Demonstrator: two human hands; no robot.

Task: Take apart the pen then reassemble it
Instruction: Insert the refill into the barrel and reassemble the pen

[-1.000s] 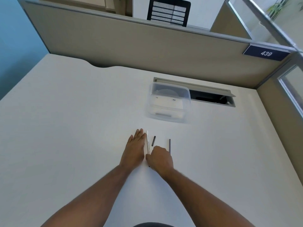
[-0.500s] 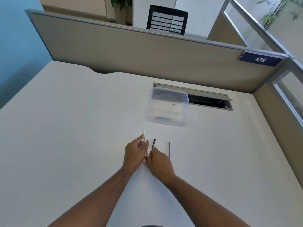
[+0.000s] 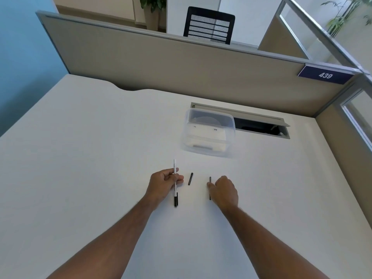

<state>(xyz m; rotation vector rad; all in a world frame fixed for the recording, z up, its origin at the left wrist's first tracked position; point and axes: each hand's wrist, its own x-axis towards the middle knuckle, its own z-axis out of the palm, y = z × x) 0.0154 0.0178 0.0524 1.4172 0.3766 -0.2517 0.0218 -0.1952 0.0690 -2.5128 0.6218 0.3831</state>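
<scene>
My left hand [image 3: 164,183] grips the barrel [image 3: 174,174], pointing away from me. My right hand [image 3: 224,190], loosely curled, touches the refill [image 3: 210,180] lying parallel beside it; the cap [image 3: 190,178] lies between.

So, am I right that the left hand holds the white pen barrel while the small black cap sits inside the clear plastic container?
Not quite: the head view shows the small black cap lying on the white desk, between the hands, not inside the clear plastic container. The left hand does hold the white pen barrel.
</scene>
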